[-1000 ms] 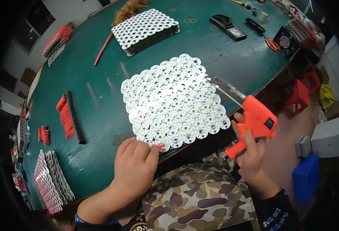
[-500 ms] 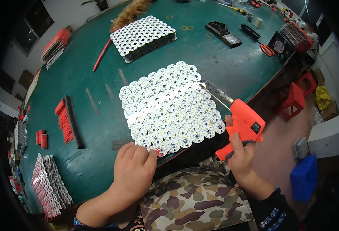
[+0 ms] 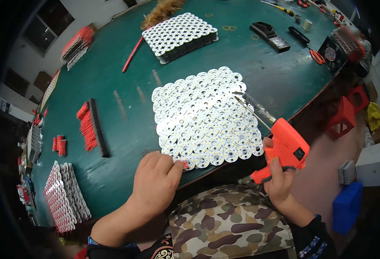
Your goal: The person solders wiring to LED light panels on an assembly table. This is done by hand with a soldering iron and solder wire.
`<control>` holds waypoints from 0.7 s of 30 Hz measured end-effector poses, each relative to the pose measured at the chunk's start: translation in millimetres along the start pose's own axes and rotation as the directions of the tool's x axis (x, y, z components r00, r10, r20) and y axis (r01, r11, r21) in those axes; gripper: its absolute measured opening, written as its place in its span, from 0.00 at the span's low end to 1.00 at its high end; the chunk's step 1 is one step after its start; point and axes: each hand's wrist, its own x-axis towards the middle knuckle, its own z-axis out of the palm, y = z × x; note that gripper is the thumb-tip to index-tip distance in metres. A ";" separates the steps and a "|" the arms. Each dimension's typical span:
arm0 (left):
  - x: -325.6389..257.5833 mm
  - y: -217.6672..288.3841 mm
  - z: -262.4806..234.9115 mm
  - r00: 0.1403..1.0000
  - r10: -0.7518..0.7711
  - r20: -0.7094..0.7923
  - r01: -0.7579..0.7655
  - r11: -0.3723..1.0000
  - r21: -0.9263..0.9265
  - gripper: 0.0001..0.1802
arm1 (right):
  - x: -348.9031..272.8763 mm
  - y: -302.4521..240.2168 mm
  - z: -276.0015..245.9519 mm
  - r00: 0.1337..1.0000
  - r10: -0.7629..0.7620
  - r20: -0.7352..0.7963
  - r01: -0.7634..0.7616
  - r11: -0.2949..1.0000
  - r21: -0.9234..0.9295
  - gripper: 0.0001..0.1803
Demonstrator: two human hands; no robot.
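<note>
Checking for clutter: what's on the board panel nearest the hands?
Red wires show at the panel's near left corner, beside the left hand; the right hand's red soldering gun reaches over the panel's right side. What the left hand covers is hidden.

Orange-red and black, that gun (image 3: 287, 138) was! Discs (image 3: 209, 129) showed white, dotted yellow; the surface (image 3: 123, 140) was green; the cloth (image 3: 233, 220) wore brown-green camouflage.
</note>
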 end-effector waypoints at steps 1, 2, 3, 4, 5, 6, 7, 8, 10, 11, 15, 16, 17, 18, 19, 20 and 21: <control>-1.5 -2.0 -0.9 1.000 -0.007 0.011 0.007 1.000 0.010 0.12 | -2.2 -2.7 0.4 1.000 0.018 0.007 -0.018 0.999 -0.033 0.22; -3.2 -3.9 -1.5 1.000 -0.016 0.006 0.016 1.000 0.004 0.11 | -4.8 -3.6 1.8 1.000 0.026 0.010 -0.026 0.999 -0.020 0.22; -3.4 -5.9 -1.8 1.000 -0.023 -0.002 0.023 1.000 -0.003 0.11 | -6.3 -4.5 2.8 0.999 0.026 0.023 -0.025 0.999 -0.032 0.23; -3.6 -7.7 -1.3 1.000 -0.027 0.006 0.027 1.000 0.004 0.11 | -7.8 -5.2 3.1 0.999 0.026 0.036 -0.024 0.999 -0.044 0.24; -3.7 -8.9 -0.2 1.000 -0.026 -0.007 0.025 1.000 -0.009 0.11 | -9.6 -5.6 -0.2 0.999 0.030 0.038 -0.029 0.999 -0.035 0.24; -5.0 -10.2 0.0 0.999 -0.027 -0.020 0.026 0.999 -0.020 0.11 | -11.1 -5.0 -5.3 0.997 0.029 0.076 -0.023 0.996 -0.084 0.25; -6.2 -10.4 -0.4 0.999 -0.033 -0.014 0.032 0.999 -0.013 0.11 | -11.5 -4.9 -9.4 0.993 0.030 0.114 -0.015 0.991 -0.132 0.27; -7.2 -10.0 -0.6 0.999 -0.032 -0.027 0.032 0.999 -0.006 0.11 | -10.6 -6.4 -11.3 0.992 0.034 0.118 -0.019 0.992 -0.124 0.27; -9.4 -9.1 0.6 0.999 -0.037 -0.034 0.037 0.999 0.004 0.11 | -8.2 -12.6 -16.6 0.979 -0.063 0.196 0.085 0.991 -0.104 0.27; -11.0 -9.2 1.3 0.998 -0.049 -0.036 0.049 0.999 -0.001 0.11 | -7.2 -15.4 -20.2 0.965 -0.080 0.249 0.109 0.988 -0.105 0.28; -12.8 -8.1 -0.4 0.994 -0.087 -0.061 0.086 0.996 -0.009 0.11 | -15.9 -41.1 -35.8 0.889 0.109 0.445 -0.015 0.978 -0.209 0.29; -12.7 -7.5 -0.8 0.994 -0.091 -0.059 0.090 0.996 -0.011 0.11 | -15.4 -50.4 -36.3 0.868 0.135 0.479 -0.005 0.965 -0.263 0.28; -12.6 -6.8 -1.4 0.992 -0.092 -0.089 0.091 0.996 -0.013 0.11 | -16.2 -50.5 -40.7 0.843 0.149 0.517 0.012 0.956 -0.294 0.27; -12.1 -5.7 -1.7 0.989 -0.091 -0.119 0.090 0.996 -0.012 0.11 | -16.8 -50.2 -45.0 0.817 0.162 0.554 0.031 0.946 -0.322 0.25; -12.2 -4.2 -1.6 0.989 -0.093 -0.118 0.092 0.996 -0.013 0.11 | -17.6 -51.1 -43.1 0.816 0.164 0.555 0.029 0.946 -0.322 0.25; -12.8 -2.3 -1.4 0.988 -0.078 -0.130 0.078 0.997 -0.007 0.12 | -18.6 -52.6 -38.9 0.823 0.179 0.539 0.024 0.937 -0.348 0.20; -14.0 -0.7 -1.0 0.988 -0.065 -0.142 0.066 0.998 0.002 0.12 | -18.7 -53.2 -34.7 0.829 0.192 0.526 0.020 0.928 -0.371 0.14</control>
